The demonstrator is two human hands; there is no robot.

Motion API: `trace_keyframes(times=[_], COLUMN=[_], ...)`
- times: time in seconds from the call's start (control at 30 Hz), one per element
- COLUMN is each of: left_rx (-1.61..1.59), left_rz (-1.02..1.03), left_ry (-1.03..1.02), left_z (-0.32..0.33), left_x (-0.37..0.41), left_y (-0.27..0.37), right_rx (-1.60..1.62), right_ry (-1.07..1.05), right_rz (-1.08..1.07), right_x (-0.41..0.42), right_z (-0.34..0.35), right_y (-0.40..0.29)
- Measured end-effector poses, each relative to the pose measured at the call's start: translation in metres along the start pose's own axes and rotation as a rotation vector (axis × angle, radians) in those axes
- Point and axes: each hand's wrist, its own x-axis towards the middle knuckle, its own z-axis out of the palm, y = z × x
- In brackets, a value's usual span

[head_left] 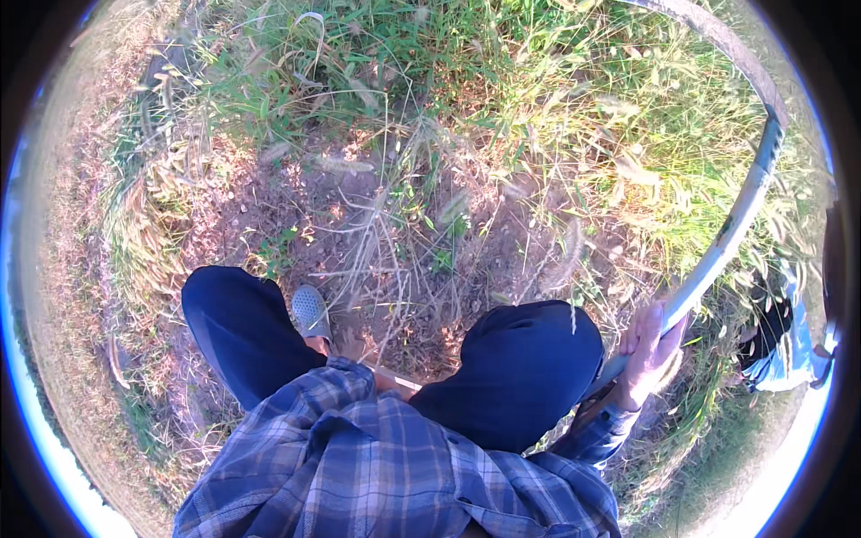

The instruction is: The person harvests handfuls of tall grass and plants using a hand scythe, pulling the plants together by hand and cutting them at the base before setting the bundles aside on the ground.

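Observation:
My right hand (652, 346) is closed around a long pale tool handle (723, 245). The handle rises to the upper right, where a joint leads into a greyish-brown section (730, 50) that leaves the view at the top. Fisheye distortion bends its outline; the tool's head is not identifiable. My left hand is out of view. Two bent knees in dark trousers show before me, with a light perforated shoe (311, 313) between them. A bit of skin and a pale strip show near the shirt hem, mostly hidden. Dry stalks (377, 235) lie on the soil ahead.
Tall green grass with seed heads (417, 54) grows ahead and to the right. Flattened dry grass (141, 235) lies at the left. Beyond my right hand is a light-blue and black shape (783, 343), perhaps clothing; whether it is a person is unclear.

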Motion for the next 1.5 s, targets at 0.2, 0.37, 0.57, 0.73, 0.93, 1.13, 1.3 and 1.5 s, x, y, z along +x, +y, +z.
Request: trace_keyframes(times=[0.2, 0.37, 0.57, 0.73, 0.93, 1.13, 1.3, 1.5], left_rx=[0.395, 0.138, 0.162, 0.175, 0.348, 0.501, 0.641, 0.775], left_rz=[-0.006, 0.111, 0.452, 0.361, 0.37, 0.446, 0.55, 0.36], left_ry=[0.216, 0.847, 1.074, 0.974, 0.861, 0.693, 0.614, 0.73], left_z=[-0.043, -0.089, -0.127, -0.167, -0.226, -0.279, -0.366, -0.52], left_x=[-0.005, -0.064, -0.068, -0.041, 0.006, 0.092, 0.164, 0.199], left_y=[0.036, 0.108, 0.161, 0.174, 0.193, 0.224, 0.279, 0.337], right_rx=[0.13, 0.006, -0.535, -0.596, -0.789, -0.6, -0.42, -0.557], right_ry=[0.068, 0.188, 0.226, 0.306, 0.399, 0.486, 0.58, 0.538], right_rz=[-0.071, 0.044, 0.264, 0.255, 0.159, 0.465, 0.489, 0.685], right_x=[-0.087, -0.156, -0.244, -0.291, -0.299, -0.263, -0.241, -0.233], right_z=[-0.059, -0.102, -0.151, -0.162, -0.146, -0.127, -0.111, -0.114], right_y=[0.022, 0.073, 0.152, 0.191, 0.252, 0.293, 0.285, 0.28])
